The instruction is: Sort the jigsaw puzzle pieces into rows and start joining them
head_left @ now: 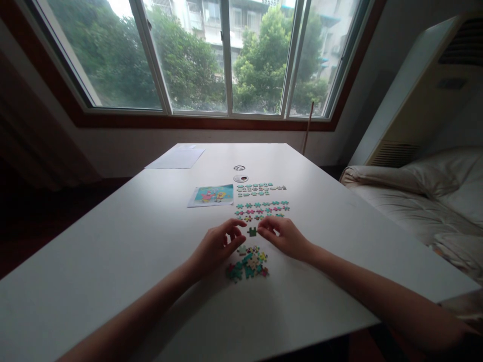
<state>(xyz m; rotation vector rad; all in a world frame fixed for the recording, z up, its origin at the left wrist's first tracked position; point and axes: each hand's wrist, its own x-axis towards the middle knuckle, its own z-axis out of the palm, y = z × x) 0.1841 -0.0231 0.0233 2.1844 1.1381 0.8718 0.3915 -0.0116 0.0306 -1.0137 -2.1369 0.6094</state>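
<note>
My right hand (284, 236) pinches a small green puzzle piece (252, 232) at its fingertips, just above the white table (151, 236). My left hand (220, 245) hovers close beside the piece with curled fingers, thumb and forefinger near each other, nothing visible in them. Below both hands lies a heap of mixed coloured puzzle pieces (247, 265). Beyond the hands, several pieces are laid out in rows (262, 207), with another sorted group (259, 189) farther back.
A colourful reference picture (212, 195) lies left of the rows. Two small round lids (240, 178) sit behind them, and a sheet of paper (176, 157) lies at the far left. A bed with pale bedding (418, 196) stands to the right, windows ahead.
</note>
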